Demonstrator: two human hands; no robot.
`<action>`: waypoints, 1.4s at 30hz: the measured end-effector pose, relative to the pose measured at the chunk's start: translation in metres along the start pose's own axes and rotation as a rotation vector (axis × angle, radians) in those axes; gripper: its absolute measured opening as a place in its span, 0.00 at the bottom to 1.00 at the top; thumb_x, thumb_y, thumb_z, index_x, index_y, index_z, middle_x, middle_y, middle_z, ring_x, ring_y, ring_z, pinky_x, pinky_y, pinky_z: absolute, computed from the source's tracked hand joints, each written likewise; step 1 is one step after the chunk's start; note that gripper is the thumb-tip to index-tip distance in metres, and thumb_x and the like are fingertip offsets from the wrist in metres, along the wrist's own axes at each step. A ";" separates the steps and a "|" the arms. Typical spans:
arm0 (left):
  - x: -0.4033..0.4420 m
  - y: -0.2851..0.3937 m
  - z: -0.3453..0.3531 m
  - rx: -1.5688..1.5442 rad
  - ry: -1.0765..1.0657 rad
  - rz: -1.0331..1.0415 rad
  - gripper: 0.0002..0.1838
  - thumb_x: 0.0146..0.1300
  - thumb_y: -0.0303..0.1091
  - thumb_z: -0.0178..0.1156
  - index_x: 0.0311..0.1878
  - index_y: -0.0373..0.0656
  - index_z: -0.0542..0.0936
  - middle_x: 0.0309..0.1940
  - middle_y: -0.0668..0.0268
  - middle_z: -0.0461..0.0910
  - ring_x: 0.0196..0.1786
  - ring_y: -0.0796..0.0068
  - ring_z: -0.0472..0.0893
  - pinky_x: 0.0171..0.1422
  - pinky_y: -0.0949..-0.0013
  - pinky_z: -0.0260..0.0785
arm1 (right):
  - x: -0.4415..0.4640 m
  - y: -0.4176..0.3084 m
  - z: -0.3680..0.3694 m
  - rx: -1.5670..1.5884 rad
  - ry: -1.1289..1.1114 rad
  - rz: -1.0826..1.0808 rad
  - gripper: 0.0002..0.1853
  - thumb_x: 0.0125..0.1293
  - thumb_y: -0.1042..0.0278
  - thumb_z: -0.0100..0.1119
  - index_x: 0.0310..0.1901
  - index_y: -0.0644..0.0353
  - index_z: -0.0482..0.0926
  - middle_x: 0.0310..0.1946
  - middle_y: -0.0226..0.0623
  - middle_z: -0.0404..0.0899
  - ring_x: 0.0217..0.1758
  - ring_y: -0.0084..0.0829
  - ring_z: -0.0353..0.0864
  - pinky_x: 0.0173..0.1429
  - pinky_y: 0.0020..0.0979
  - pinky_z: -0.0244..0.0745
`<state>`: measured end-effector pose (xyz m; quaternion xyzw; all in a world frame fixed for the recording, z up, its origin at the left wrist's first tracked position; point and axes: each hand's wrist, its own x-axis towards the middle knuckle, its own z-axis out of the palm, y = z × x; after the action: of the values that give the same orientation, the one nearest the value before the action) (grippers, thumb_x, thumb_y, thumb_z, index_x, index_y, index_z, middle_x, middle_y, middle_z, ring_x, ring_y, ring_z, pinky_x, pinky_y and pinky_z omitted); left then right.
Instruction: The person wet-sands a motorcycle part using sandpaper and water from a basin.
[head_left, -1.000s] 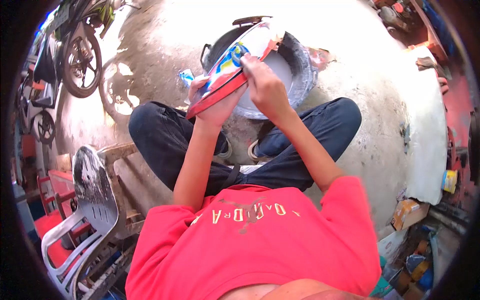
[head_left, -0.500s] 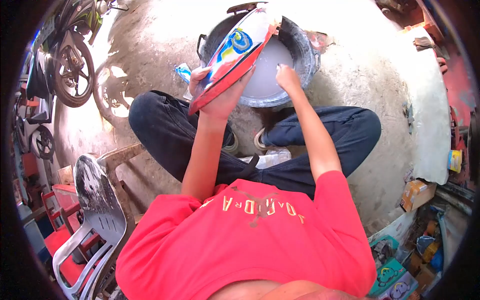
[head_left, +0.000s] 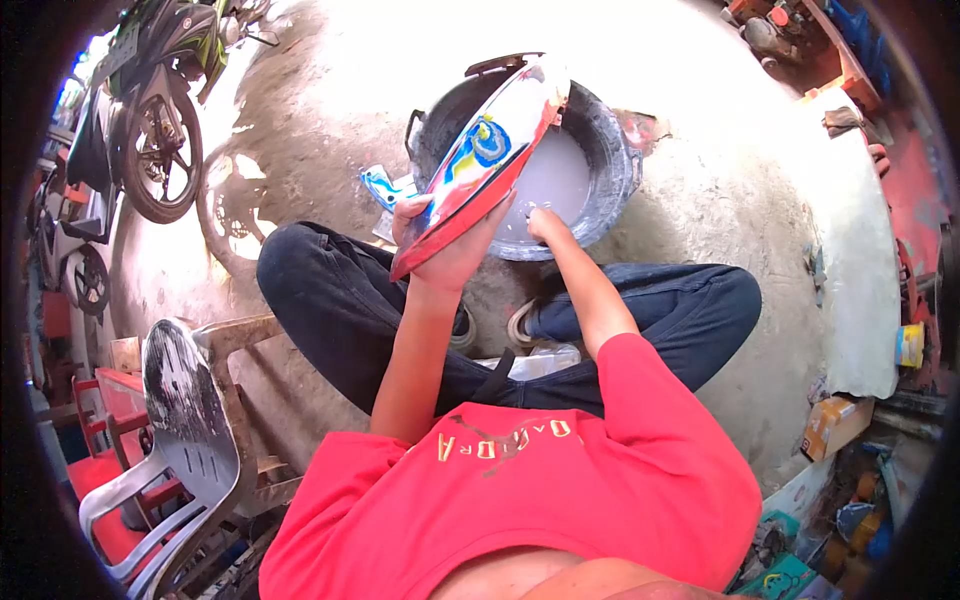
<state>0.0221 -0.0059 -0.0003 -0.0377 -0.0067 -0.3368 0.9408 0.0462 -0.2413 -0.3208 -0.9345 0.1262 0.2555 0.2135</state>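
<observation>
A long red, white and blue painted panel slants over the left part of a dark round tub. My left hand is wrapped round the panel's lower end, its thumb on the left edge. Cloudy pale water fills the tub's bottom. Over the tub's near rim is my right hand, its fingers closed; what they hold, if anything, is too small to make out. It is apart from the panel.
A motorcycle wheel stands at the upper left, a worn plastic chair at the lower left. A blue and white packet lies left of the tub. At the right are a pale slab and a cardboard box.
My right hand has left the panel's surface and moved down to the tub's near rim. My left hand still holds the panel, which is now a little lower and farther right.
</observation>
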 end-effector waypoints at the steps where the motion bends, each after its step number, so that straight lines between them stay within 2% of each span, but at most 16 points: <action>1: -0.001 0.002 0.000 -0.001 0.005 -0.002 0.53 0.49 0.36 0.63 0.77 0.23 0.53 0.76 0.37 0.59 0.81 0.39 0.57 0.88 0.42 0.40 | 0.014 0.003 0.008 0.007 -0.064 -0.058 0.23 0.74 0.54 0.53 0.52 0.67 0.85 0.51 0.60 0.85 0.59 0.58 0.84 0.66 0.48 0.77; 5: -0.008 0.002 0.001 0.007 0.000 0.009 0.52 0.49 0.38 0.63 0.77 0.24 0.55 0.76 0.38 0.60 0.81 0.40 0.58 0.88 0.41 0.40 | 0.027 -0.001 -0.001 0.249 0.012 -0.121 0.26 0.75 0.49 0.52 0.47 0.69 0.86 0.49 0.62 0.85 0.58 0.56 0.85 0.65 0.48 0.76; 8: -0.005 0.006 -0.004 0.077 0.016 0.035 0.52 0.49 0.40 0.63 0.77 0.26 0.56 0.77 0.38 0.59 0.81 0.39 0.57 0.88 0.40 0.39 | -0.005 0.006 -0.070 0.547 0.304 0.003 0.29 0.71 0.45 0.61 0.29 0.69 0.87 0.21 0.51 0.85 0.30 0.39 0.89 0.40 0.42 0.82; 9: -0.005 0.006 -0.005 0.086 0.025 0.039 0.52 0.49 0.40 0.63 0.76 0.26 0.56 0.77 0.38 0.59 0.81 0.39 0.57 0.88 0.40 0.39 | -0.024 0.005 -0.101 0.578 0.466 -0.073 0.27 0.69 0.47 0.64 0.26 0.67 0.84 0.21 0.49 0.84 0.24 0.43 0.86 0.35 0.46 0.78; 10: -0.006 0.008 -0.006 0.095 0.038 0.046 0.51 0.49 0.40 0.63 0.76 0.26 0.57 0.77 0.37 0.59 0.81 0.39 0.57 0.88 0.40 0.40 | -0.037 0.006 -0.134 0.550 0.558 -0.080 0.27 0.69 0.45 0.63 0.29 0.68 0.85 0.23 0.50 0.85 0.29 0.45 0.88 0.39 0.44 0.79; 11: -0.005 0.007 -0.005 0.081 0.033 0.037 0.51 0.49 0.40 0.63 0.76 0.26 0.57 0.76 0.38 0.60 0.81 0.39 0.58 0.88 0.40 0.40 | -0.033 0.007 -0.148 0.651 0.800 -0.090 0.30 0.72 0.43 0.63 0.27 0.68 0.84 0.18 0.32 0.79 0.21 0.24 0.75 0.29 0.35 0.71; 15: -0.004 0.005 -0.003 0.022 -0.027 -0.001 0.47 0.54 0.38 0.59 0.75 0.24 0.58 0.74 0.38 0.65 0.78 0.42 0.64 0.87 0.43 0.47 | -0.183 -0.099 -0.239 0.685 0.800 -0.254 0.23 0.82 0.53 0.51 0.48 0.66 0.87 0.33 0.35 0.87 0.35 0.22 0.81 0.40 0.27 0.76; 19: 0.000 0.016 -0.041 0.043 -0.092 -0.037 0.41 0.64 0.45 0.55 0.75 0.26 0.61 0.74 0.40 0.65 0.78 0.46 0.65 0.85 0.44 0.51 | -0.237 -0.150 -0.193 0.406 0.692 -0.948 0.20 0.75 0.74 0.56 0.67 0.63 0.78 0.67 0.44 0.80 0.66 0.32 0.82 0.70 0.35 0.75; 22: -0.007 0.021 -0.048 0.129 -0.128 -0.026 0.37 0.72 0.49 0.51 0.75 0.28 0.64 0.74 0.41 0.66 0.78 0.47 0.65 0.85 0.44 0.50 | -0.252 -0.167 -0.161 -0.024 0.799 -1.183 0.26 0.68 0.81 0.55 0.69 0.62 0.77 0.67 0.49 0.78 0.70 0.46 0.79 0.73 0.46 0.74; 27: -0.002 0.007 -0.036 0.000 0.017 0.019 0.38 0.71 0.49 0.53 0.75 0.29 0.64 0.75 0.44 0.66 0.79 0.48 0.65 0.87 0.44 0.45 | -0.184 -0.139 -0.184 0.266 0.906 -0.651 0.22 0.70 0.74 0.54 0.64 0.70 0.77 0.63 0.55 0.80 0.69 0.51 0.78 0.74 0.44 0.72; 31: 0.000 0.010 -0.049 0.031 -0.109 0.003 0.36 0.71 0.48 0.54 0.75 0.32 0.66 0.74 0.44 0.69 0.78 0.52 0.67 0.86 0.46 0.48 | -0.220 -0.160 -0.156 0.029 0.887 -1.079 0.26 0.66 0.80 0.58 0.68 0.63 0.77 0.66 0.51 0.79 0.71 0.47 0.78 0.74 0.45 0.72; 33: 0.000 0.026 -0.096 -0.050 -0.261 -0.033 0.36 0.70 0.48 0.54 0.75 0.33 0.67 0.73 0.45 0.70 0.77 0.53 0.68 0.86 0.47 0.48 | -0.225 -0.165 -0.159 0.018 0.811 -1.108 0.25 0.67 0.80 0.57 0.67 0.64 0.77 0.64 0.51 0.80 0.70 0.47 0.78 0.74 0.44 0.73; 36: 0.004 0.006 -0.038 0.060 0.009 0.029 0.33 0.71 0.49 0.53 0.72 0.34 0.71 0.72 0.48 0.72 0.76 0.53 0.70 0.85 0.48 0.51 | -0.172 -0.138 -0.184 0.206 0.928 -0.784 0.24 0.68 0.79 0.57 0.66 0.64 0.77 0.63 0.52 0.80 0.68 0.48 0.80 0.73 0.43 0.73; 38: 0.005 0.001 -0.036 0.136 0.057 0.059 0.35 0.71 0.52 0.55 0.71 0.34 0.72 0.72 0.48 0.73 0.75 0.52 0.71 0.85 0.48 0.51 | -0.175 -0.139 -0.181 0.164 0.934 -0.832 0.25 0.68 0.77 0.55 0.67 0.65 0.77 0.64 0.53 0.80 0.68 0.48 0.80 0.74 0.43 0.73; 41: 0.004 0.015 -0.069 -0.012 -0.223 0.001 0.40 0.69 0.57 0.58 0.72 0.33 0.69 0.72 0.47 0.72 0.75 0.52 0.70 0.86 0.49 0.50 | -0.220 -0.168 -0.167 0.016 0.877 -1.072 0.23 0.66 0.76 0.60 0.65 0.61 0.79 0.65 0.47 0.81 0.70 0.44 0.80 0.73 0.43 0.75; 42: 0.004 0.007 -0.045 0.002 0.053 0.106 0.46 0.67 0.59 0.61 0.76 0.33 0.63 0.76 0.48 0.65 0.79 0.53 0.64 0.86 0.47 0.48 | -0.222 -0.169 -0.168 -0.013 0.849 -1.112 0.23 0.67 0.76 0.60 0.64 0.62 0.79 0.64 0.47 0.81 0.69 0.44 0.81 0.72 0.43 0.76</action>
<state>0.0287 -0.0063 -0.0456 -0.0282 0.0201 -0.2874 0.9572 -0.0099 -0.1426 -0.0157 -0.8808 -0.2995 -0.2779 0.2393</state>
